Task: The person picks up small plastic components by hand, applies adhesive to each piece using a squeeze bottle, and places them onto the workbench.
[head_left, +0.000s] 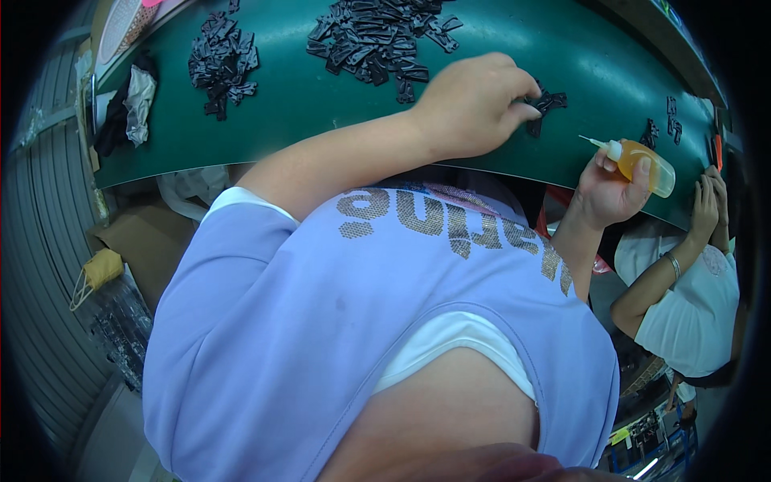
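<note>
A small cluster of black parts (552, 101) lies on the tabletop (514, 32), in from the near edge and right of its middle. It is reached by the left hand (480, 104), whose thumb and forefinger are bent around the cluster's left side; whether a part is pinched cannot be told. A bottle (642, 165) of amber liquid is clamped in the right hand (614, 189), over the near edge towards the right corner, with its thin nozzle pointed left. The two hands are held well apart. Beyond the bottle, a few loose parts (673, 120) are laid towards the right edge. A large pile (369, 36) is heaped near the far edge, and a smaller pile (221, 64) left of it. Cloths (138, 104) are bunched at the left edge. At the right edge, a co-worker's hands (708, 201) are seen.
</note>
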A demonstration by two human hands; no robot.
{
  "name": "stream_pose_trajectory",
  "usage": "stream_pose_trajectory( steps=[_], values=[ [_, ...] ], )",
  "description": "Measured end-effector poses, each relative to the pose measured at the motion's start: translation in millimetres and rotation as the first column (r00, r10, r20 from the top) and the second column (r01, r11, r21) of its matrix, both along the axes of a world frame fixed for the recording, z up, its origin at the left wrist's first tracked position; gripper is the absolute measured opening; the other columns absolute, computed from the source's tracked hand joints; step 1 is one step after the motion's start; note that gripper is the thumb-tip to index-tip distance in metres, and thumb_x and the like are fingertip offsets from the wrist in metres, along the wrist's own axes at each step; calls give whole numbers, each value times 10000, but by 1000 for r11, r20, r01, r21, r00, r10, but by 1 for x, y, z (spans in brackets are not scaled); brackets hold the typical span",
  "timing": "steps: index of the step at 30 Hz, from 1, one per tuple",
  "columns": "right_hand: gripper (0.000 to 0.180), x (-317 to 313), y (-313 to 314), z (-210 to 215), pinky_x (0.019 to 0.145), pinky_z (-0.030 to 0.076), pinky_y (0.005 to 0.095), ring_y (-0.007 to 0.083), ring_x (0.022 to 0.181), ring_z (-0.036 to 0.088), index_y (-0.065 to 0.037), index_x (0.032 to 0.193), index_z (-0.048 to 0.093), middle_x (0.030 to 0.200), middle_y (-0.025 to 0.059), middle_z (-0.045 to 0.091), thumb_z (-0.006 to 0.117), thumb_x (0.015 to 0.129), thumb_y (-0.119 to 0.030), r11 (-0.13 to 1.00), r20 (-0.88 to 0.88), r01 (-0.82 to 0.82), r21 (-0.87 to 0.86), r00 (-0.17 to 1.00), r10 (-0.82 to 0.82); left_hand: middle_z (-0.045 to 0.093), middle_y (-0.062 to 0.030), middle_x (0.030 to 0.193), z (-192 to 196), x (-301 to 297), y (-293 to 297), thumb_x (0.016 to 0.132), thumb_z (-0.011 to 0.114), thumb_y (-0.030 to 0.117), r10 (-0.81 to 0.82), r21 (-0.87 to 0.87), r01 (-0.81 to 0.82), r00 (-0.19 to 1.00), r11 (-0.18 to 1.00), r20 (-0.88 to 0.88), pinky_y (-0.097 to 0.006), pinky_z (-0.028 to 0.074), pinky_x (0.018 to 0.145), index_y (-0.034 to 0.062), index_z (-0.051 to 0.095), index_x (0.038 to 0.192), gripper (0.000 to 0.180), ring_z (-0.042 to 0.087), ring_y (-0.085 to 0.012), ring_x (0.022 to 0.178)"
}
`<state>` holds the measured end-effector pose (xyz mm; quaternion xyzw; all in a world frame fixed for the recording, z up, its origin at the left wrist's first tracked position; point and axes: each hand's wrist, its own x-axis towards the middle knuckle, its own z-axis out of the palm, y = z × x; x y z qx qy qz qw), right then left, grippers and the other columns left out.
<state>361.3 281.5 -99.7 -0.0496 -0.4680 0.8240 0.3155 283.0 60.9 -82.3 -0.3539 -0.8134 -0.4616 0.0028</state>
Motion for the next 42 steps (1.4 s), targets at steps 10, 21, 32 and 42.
stream_pose_trajectory(
  steps=[10,21,32,42],
  values=[
    [151,-6,-13,3,515,476,271,171,550,550,-26,966,560,807,138,633,565,860,-133,996,-9,68,55,998,-68,606,-184,843,65,-47,-45,721,660,77,34,-451,-109,985,886,-171,-411,474,743,-1,632,777,100,594,-348,857],
    [115,-4,-19,8,486,490,269,171,567,569,-36,964,540,794,107,601,541,868,-99,998,-30,-27,58,999,29,616,-80,774,46,-35,-30,774,680,113,142,-165,-84,915,983,378,-322,481,651,33,632,864,131,595,-221,725],
    [110,-15,-50,5,509,512,254,156,627,612,35,942,598,830,119,633,619,842,-5,966,-81,-32,256,995,54,585,-65,810,8,-9,-1,875,593,21,-184,196,25,480,980,858,-239,576,634,-63,563,1069,213,666,-155,709],
    [130,-14,-52,5,515,509,232,141,641,617,36,944,608,836,112,643,648,826,3,923,-53,8,384,999,13,606,-94,821,7,-9,0,845,615,1,-173,166,59,475,984,863,-241,575,620,-77,559,1043,220,672,-166,690]
  ],
)
